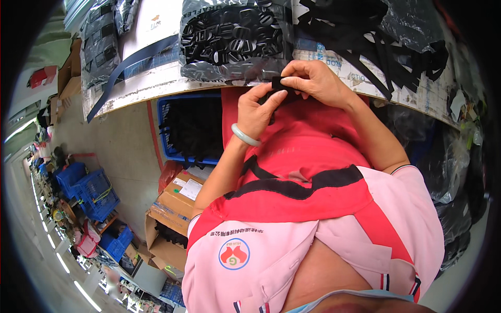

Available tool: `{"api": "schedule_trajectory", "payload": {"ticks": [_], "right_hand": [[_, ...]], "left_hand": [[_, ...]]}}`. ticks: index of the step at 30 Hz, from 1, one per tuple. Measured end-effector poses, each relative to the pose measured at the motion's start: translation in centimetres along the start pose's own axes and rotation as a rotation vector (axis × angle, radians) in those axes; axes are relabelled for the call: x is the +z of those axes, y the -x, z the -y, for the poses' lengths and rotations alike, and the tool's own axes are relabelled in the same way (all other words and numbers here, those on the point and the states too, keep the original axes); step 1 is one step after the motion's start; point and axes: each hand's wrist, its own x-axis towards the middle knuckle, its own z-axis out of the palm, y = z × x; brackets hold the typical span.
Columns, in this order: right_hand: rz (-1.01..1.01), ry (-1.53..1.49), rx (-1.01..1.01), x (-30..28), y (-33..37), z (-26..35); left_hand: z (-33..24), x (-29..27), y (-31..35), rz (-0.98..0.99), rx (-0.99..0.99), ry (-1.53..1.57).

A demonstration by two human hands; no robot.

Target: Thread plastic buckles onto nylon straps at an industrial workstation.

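My left hand [254, 112], with a pale bangle at its wrist, is closed with thumb and forefinger on a small dark piece, probably a buckle, mostly hidden by the fingers. Pinched in my right hand [318, 83] is the short end of a black webbing strap [278, 82]. The two hands meet just off the table's near edge, above my red apron [313, 130]. Right beyond them lies a clear plastic bag [235, 39] full of black plastic buckles. Loose black straps [365, 36] are heaped on the table to the right.
The worktable [141, 96] has a pale, worn top; a dark blue strap [120, 70] hangs over its edge. Below stands a blue crate [163, 125] of black straps. An open cardboard box [169, 208] sits at my left, with more blue crates [94, 193] farther off.
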Motion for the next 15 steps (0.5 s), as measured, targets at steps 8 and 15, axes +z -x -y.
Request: {"api": "schedule_trajectory", "payload": {"ticks": [8,15], "right_hand": [[-0.138,-0.196,0.050,-0.6,-0.2,1.0],[0.003,-0.341,0.213,1.2,1.6,0.1]], "left_hand": [[-1.7,-0.8,-1.1,-0.073,-0.240,0.357],[-0.9,-0.3,-1.0,-0.171,-0.195,0.235]]}}
